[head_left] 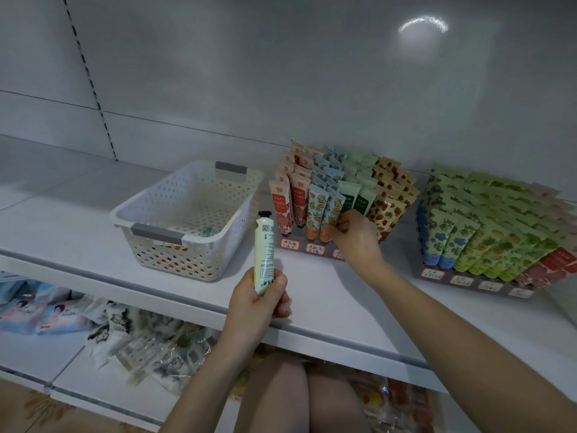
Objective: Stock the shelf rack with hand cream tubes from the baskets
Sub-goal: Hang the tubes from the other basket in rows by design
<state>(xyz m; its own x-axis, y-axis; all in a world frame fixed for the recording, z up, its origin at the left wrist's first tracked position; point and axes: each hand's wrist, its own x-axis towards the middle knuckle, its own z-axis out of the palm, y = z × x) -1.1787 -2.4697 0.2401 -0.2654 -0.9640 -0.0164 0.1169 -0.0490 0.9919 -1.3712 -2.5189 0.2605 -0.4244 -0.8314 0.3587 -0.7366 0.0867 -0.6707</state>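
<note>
Left hand (pixel 259 295): grasping pale tube (pixel 264 245), cap up.
Right hand (pixel 356 235): you're touching the rack (pixel 313 250) at its front tubes (pixel 331 214); grip unclear.
Tip: try flipping it cap-down, matching green row (pixel 351 190).

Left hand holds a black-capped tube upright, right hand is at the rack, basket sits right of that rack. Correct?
No: the head view shows the basket left of that rack, not right. The left hand does hold the tube upright, and the right hand is at the rack.
</note>
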